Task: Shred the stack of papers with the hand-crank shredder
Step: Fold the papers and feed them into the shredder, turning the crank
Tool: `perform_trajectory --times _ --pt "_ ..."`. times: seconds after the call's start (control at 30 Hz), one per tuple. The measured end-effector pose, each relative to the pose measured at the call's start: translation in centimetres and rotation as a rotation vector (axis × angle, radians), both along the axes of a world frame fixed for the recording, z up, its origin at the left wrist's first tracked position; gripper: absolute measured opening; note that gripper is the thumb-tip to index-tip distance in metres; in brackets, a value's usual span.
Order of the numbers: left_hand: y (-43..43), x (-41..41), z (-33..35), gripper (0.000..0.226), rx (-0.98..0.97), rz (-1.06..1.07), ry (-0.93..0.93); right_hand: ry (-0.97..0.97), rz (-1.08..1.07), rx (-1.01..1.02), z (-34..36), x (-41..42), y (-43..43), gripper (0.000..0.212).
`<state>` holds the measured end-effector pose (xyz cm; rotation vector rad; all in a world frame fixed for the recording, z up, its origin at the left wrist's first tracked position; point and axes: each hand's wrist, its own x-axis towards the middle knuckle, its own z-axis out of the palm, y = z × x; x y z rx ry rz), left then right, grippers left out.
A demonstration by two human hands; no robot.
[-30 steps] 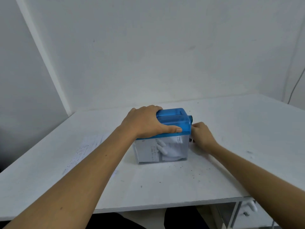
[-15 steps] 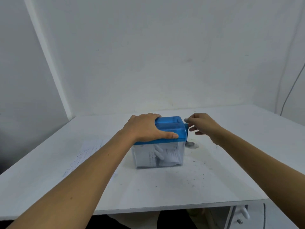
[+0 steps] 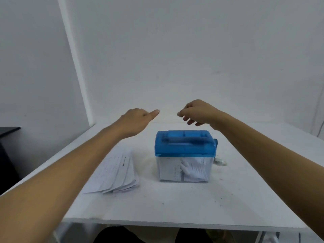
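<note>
1. Two bare forearms are stretched forward over the worktop point(image 3: 175, 204), one on each side, so the middle is left in plain sight.
2. Dark specks are scattered across the near surface and are judged to be shredding dust.
3. The stack of papers point(image 3: 117, 171) is laid fanned at the left, near the shredder point(image 3: 184, 151), probably so that sheets can be drawn off by the left hand point(image 3: 138, 118).
4. The shredder is stood upright at the centre. Paper is held in its clear bin point(image 3: 185, 170), and the crank point(image 3: 220, 161) is set on the right side, within reach of the right hand point(image 3: 198, 112).
5. Both hands are held in the air above the shredder, and nothing is touched or gripped. The left thumb is stretched out and its fingers are hidden. The right fingers are loosely curled and empty.
</note>
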<state>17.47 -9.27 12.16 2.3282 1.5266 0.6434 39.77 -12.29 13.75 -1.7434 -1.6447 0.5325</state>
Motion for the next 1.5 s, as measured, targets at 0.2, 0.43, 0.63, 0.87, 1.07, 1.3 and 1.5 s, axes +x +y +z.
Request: perform_trajectory --times 0.2,0.43,0.63,0.87,1.07,1.3,1.5 --pt "0.6 -9.7 -3.4 0.022 -0.096 0.12 -0.005 -0.142 0.073 0.017 -0.4 -6.3 1.8 0.021" --pt "1.7 -15.0 -9.8 0.022 -0.213 0.232 -0.015 -0.261 0.171 0.017 -2.8 -15.0 3.5 0.03" --pt "0.8 -16.0 -12.4 0.092 -0.366 0.207 0.135 -0.082 0.265 -0.261 -7.3 -19.8 5.6 0.026" --pt "-0.2 -16.9 -14.0 0.106 -0.303 0.147 0.166 0.076 0.151 -0.431 -11.6 -21.1 6.9 0.021" --pt "-0.2 -16.5 -15.0 0.103 -0.277 0.172 -0.037 0.371 0.11 -0.493 -12.6 -21.7 6.9 0.023" --pt "-0.3 -16.2 -15.5 0.1 -0.275 0.193 -0.129 0.407 0.085 -0.468 -13.9 -22.6 7.0 0.026" --pt "-0.1 -16.3 -15.6 0.098 -0.292 0.215 -0.222 0.296 0.094 -0.422 -15.1 -23.0 7.1 0.034"
